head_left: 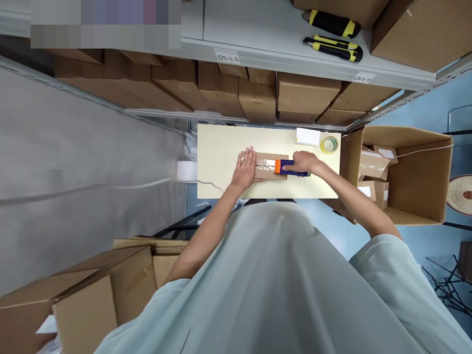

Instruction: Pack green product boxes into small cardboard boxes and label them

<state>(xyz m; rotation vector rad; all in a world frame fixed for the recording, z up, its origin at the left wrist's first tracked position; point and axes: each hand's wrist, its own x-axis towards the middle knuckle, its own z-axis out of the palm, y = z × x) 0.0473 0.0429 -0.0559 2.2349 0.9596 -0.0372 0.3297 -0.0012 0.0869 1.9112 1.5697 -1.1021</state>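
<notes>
your pale blue-grey shirt (291, 275) fills the space on the near side of the cream table (221, 140), its hem close to the edge. on the table's middle lies a small flat cardboard box (271, 173), with a shiny strip of clear tape (263, 163) along its top. your left hand (244, 169) is flat on the box's left end, fingers stretched out and close together, gripping nothing that shows. your right hand (304, 162) is wrapped around a navy-and-orange tape dispenser (291, 165), whose orange end is over the box's right part.

near the table's far right corner are a small white box (307, 137) and, just beside it, a roll of tape (329, 144). to the right of the table stands a large open carton (420, 177) with smaller cardboard boxes (374, 163) inside. beyond the table, a row of brown cartons (258, 98) fills the lower level of a metal shelf (254, 29); two black-and-yellow utility knives (336, 49) lie on the level above. left of the table you have a white roll (187, 171) and a pale cable (155, 184); nearer you on that side are larger cardboard cartons (132, 280).
</notes>
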